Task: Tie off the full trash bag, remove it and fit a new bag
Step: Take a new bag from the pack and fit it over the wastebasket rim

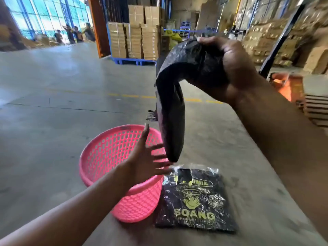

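Pink basket sits at bench edge, touching pack of black bags w/ yellow print. Right hand raised, grip clenched on folded black bag hanging over basket rim. Left hand fingers spread, grip released, just below bag's tip. Warehouse: concrete floor, stacked cartons.

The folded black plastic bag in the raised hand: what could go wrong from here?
1. The folded black plastic bag hangs beside the pink perforated basket, so once opened it may miss the rim.
2. Only the right hand grips it; the open left hand is blurred and may fumble it.
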The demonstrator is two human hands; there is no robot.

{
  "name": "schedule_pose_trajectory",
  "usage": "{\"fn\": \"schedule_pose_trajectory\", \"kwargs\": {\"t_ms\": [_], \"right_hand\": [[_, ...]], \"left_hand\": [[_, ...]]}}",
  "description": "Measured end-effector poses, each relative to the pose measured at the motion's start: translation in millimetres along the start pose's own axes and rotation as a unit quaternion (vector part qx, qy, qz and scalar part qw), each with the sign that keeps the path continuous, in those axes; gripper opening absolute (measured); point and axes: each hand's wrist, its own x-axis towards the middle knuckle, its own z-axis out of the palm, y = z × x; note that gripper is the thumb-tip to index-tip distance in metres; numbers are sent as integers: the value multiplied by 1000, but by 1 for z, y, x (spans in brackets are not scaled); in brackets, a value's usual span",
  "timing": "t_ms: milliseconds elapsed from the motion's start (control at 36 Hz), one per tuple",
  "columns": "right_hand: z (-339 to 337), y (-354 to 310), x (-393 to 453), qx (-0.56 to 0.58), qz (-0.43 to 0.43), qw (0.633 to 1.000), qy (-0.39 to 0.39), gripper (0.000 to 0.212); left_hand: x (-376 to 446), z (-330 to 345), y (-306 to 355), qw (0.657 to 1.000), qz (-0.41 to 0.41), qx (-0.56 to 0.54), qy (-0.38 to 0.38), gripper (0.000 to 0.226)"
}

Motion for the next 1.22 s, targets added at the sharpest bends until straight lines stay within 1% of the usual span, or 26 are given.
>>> {"fn": "schedule_pose_trajectory", "kwargs": {"t_ms": [28,56,83,139,194,250,306,361,389,417,472,500,556,611,639,694,750,806,861,944,972,1000,1028,1083,1167,1222], "right_hand": [[7,1,2,0,-1,1000,-6,19],[12,3,4,0,2,1000,-8,20],[14,6,6,1,4,1000,-7,22],[11,17,8,4,16,1000,-3,34],[3,31,9,6,38,999,3,45],[-7,46,9,5,64,998,11,51],[-16,64,10,-2,86,996,15,67],[-26,81,10,-38,107,993,30,87],[-29,90,10,-57,124,990,38,87],[-30,99,9,-77,141,986,46,76],[-30,116,9,-111,157,979,66,39],[-31,124,9,-131,157,976,79,26],[-31,135,9,-191,160,963,101,13],[-34,143,8,-266,168,942,117,13],[-37,147,10,-305,175,928,124,15],[-45,156,14,-383,185,893,145,24],[-52,163,17,-460,180,856,151,28],[-59,171,22,-542,180,808,146,30],[-64,178,26,-631,198,738,132,44],[-62,185,25,-765,175,611,109,51],[-61,188,24,-791,153,583,108,52],[-60,190,24,-805,131,568,112,55],[-60,193,26,-810,108,566,111,58],[-58,198,32,-794,82,594,99,63],[-49,205,37,-719,87,689,32,53],[-46,215,40,-660,106,743,-10,39]], "left_hand": [[-6,-2,5,997,-20,-38,-58,111],[-12,-4,11,993,-10,-63,-96,116],[-17,-6,19,990,14,-90,-110,116],[-26,-14,39,988,70,-123,-63,97],[-39,-24,61,990,122,-76,2,61],[-49,-39,74,989,143,-16,19,41],[-61,-50,77,990,137,27,6,24],[-71,-49,72,991,111,77,2,15],[-75,-48,69,991,92,101,9,12],[-78,-50,68,989,72,125,15,10],[-78,-60,70,983,38,180,19,18],[-80,-66,72,978,36,205,19,20],[-84,-79,80,969,52,231,65,18],[-87,-92,89,955,98,241,142,20],[-90,-98,94,944,134,240,184,20],[-96,-108,105,919,211,225,245,8],[-103,-118,114,907,277,186,257,16],[-110,-123,119,910,301,141,248,21],[-114,-130,121,925,278,104,238,26],[-119,-140,117,963,178,76,188,43],[-120,-143,115,973,147,70,162,57],[-122,-143,113,981,122,74,134,73],[-124,-143,111,984,109,93,106,80],[-126,-139,105,981,106,156,54,71],[-126,-132,102,976,135,168,17,53],[-123,-131,102,966,161,197,42,48]]}}
